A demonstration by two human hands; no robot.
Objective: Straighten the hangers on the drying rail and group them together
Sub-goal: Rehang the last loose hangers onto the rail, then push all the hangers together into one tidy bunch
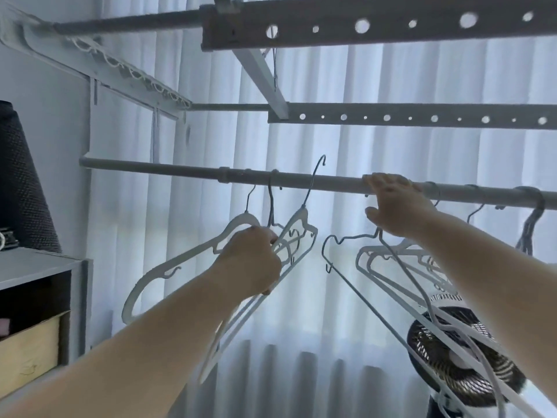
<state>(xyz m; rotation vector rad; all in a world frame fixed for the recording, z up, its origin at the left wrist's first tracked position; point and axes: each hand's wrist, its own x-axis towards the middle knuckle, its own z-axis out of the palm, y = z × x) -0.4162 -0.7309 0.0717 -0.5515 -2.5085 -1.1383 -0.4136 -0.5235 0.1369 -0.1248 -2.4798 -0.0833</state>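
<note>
A grey drying rail [180, 171] runs across the view at head height. My left hand [251, 257] is closed around the necks of a bunch of white hangers [168, 267] below the rail's middle. One of them has its hook [316, 173] poking up past the rail, off it. My right hand [394, 203] lies over the rail further right, fingers curled on top where hanger hooks sit. A second group of white and wire hangers [391, 267] dangles beneath it. Further right, other hooks [473, 206] hang on the rail.
Two perforated rack bars [391, 22] [422, 117] cross overhead, with white curtains behind. A grey shelf unit [45, 282] stands at the left with a dark cone-shaped object [21, 191] on top. A black fan [464, 357] sits low at the right.
</note>
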